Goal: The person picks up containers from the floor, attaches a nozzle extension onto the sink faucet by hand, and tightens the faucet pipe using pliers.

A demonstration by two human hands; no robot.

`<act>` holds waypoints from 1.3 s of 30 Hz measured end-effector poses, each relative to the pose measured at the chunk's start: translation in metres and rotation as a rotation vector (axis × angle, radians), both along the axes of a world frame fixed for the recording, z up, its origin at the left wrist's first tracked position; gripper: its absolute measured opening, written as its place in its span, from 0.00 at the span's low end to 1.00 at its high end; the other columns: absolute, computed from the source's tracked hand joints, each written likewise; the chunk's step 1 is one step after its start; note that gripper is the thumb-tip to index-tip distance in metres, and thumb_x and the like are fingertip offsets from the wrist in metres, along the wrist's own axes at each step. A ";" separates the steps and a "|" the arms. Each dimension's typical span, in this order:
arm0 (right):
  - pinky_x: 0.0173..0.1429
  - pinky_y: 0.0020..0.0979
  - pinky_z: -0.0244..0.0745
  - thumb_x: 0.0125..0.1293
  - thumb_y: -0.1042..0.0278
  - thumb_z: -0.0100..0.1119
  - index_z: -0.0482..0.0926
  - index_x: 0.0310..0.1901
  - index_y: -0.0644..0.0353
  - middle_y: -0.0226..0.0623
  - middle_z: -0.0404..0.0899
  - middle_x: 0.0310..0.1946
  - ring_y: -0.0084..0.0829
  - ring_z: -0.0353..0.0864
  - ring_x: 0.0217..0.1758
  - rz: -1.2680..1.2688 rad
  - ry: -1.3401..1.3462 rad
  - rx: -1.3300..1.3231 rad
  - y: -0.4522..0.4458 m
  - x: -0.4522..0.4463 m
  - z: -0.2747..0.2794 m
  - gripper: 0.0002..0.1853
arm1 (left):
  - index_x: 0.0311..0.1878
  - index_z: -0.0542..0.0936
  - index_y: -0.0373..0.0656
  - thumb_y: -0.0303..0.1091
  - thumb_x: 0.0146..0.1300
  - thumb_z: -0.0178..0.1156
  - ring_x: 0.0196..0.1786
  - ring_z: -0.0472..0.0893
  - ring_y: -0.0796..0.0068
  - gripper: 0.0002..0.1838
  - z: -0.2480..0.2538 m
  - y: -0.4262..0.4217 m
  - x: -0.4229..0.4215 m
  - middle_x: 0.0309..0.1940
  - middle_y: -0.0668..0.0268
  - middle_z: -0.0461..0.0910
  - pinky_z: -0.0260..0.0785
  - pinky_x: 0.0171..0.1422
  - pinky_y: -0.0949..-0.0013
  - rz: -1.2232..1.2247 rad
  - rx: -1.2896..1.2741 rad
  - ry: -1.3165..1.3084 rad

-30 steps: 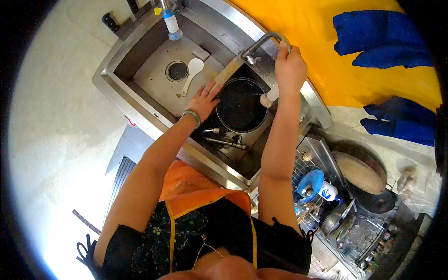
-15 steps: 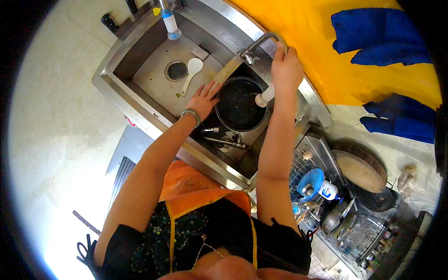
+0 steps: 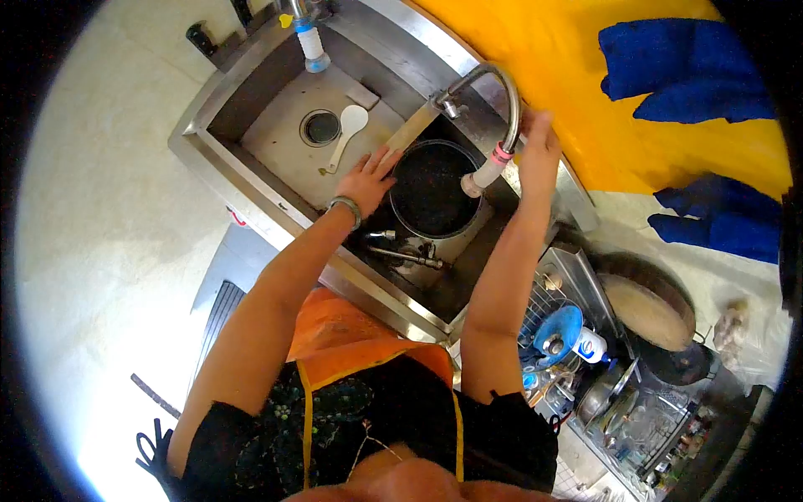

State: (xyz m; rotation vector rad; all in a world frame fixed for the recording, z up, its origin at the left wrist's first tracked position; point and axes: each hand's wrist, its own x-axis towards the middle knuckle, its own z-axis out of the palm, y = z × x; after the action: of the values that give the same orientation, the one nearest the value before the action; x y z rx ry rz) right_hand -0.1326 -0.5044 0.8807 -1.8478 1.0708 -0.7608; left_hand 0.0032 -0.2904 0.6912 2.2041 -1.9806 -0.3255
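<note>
My left hand rests with fingers spread on the sink divider, beside the rim of a dark round pot. The pot stands in the right basin, its inside black; how full it is I cannot tell. Over the pot's rim hangs the white nozzle of a curved metal faucet, with a pink band. Just right of the faucet, my right hand is off it, fingers stretched out and slightly blurred, holding nothing. A white rice paddle lies in the left basin near the drain.
Another faucet overhangs the left basin. Metal fittings lie below the pot. Dish racks, a blue lid, a white bottle and pans stand to the right. Blue cloths hang against yellow sheeting.
My right hand has let go of the curved faucet and moved right and down, away from it. My left hand stays on the divider. The pot has not visibly moved.
</note>
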 end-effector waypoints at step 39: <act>0.46 0.35 0.77 0.71 0.54 0.42 0.72 0.49 0.67 0.46 0.77 0.44 0.34 0.80 0.42 -0.121 -0.586 0.618 0.023 -0.046 -0.130 0.21 | 0.49 0.80 0.53 0.36 0.63 0.51 0.75 0.44 0.63 0.14 0.012 -0.002 -0.001 0.74 0.69 0.46 0.47 0.75 0.57 0.011 0.003 -0.011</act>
State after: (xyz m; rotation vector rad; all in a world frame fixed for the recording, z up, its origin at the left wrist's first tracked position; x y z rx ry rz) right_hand -0.1782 -0.4812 0.7512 -0.9602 0.8943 -0.8496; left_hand 0.0018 -0.2925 0.7028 2.2223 -1.9747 -0.3163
